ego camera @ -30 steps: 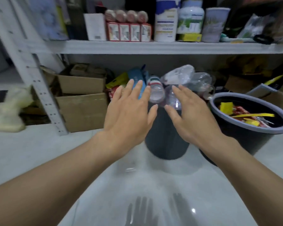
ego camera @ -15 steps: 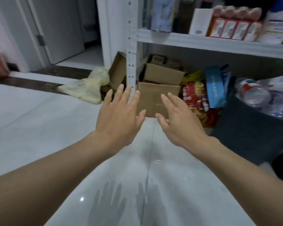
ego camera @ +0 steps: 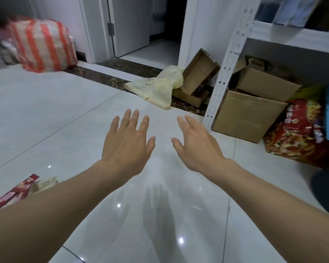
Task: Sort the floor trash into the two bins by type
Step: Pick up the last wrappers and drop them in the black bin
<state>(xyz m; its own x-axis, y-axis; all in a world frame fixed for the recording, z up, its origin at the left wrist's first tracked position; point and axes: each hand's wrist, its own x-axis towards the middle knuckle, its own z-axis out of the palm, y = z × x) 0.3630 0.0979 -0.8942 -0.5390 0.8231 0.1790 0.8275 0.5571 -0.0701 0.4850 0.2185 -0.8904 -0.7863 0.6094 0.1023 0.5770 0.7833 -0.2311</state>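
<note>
Nearest, at the lower left, a crumpled red foil wrapper (ego camera: pixel 11 196) and a pale crinkled wrapper (ego camera: pixel 46 184) lay on the glossy white tiled floor (ego camera: pixel 46 114), partly hidden by the left forearm. They were on the near left side of the left hand (ego camera: pixel 127 143) and well apart from it. Both that hand and the right hand (ego camera: pixel 196 147) hovered palm-down with fingers spread and nothing in them, likely freed to pick up the next piece. A dark rounded shape (ego camera: pixel 327 192) at the right edge was probably a bin. Farther off, a pale yellow plastic bag (ego camera: pixel 158 88) slumped against open brown cardboard boxes (ego camera: pixel 247 114) beside the white metal shelf post (ego camera: pixel 222 73), apparently storage clutter.
</note>
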